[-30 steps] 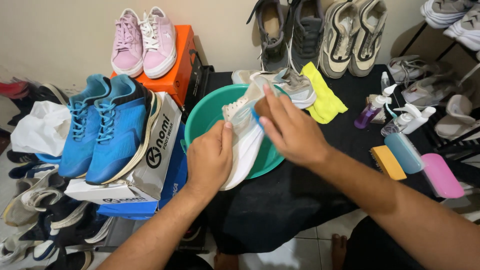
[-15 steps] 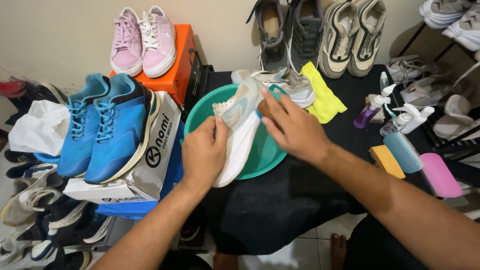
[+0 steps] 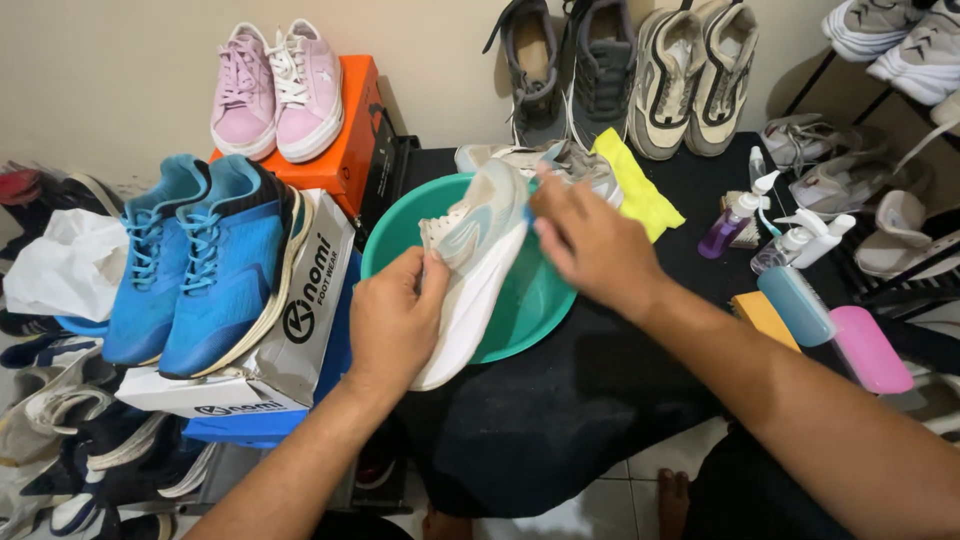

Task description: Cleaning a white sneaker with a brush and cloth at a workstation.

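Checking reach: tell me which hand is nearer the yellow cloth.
Right. The right hand lies just left of the yellow cloth; the left hand grips the white sneaker farther away.

Heel end of white sneaker (image 3: 470, 270) hidden under fingers of left hand (image 3: 393, 325). Toe section covered by right hand (image 3: 590, 245); item pinched beneath right fingertips not discernible beyond a blue sliver. Far rim of green basin (image 3: 530, 310) concealed behind sneaker and both hands. Second grey sneaker (image 3: 560, 160) beyond right fingers mostly masked. White shoes (image 3: 900, 40) far right of fingers cut by upper frame edge. Dark shoe pile (image 3: 70, 460) left of left fingers cut by lower-left edge. Both forearms cut by bottom edge.
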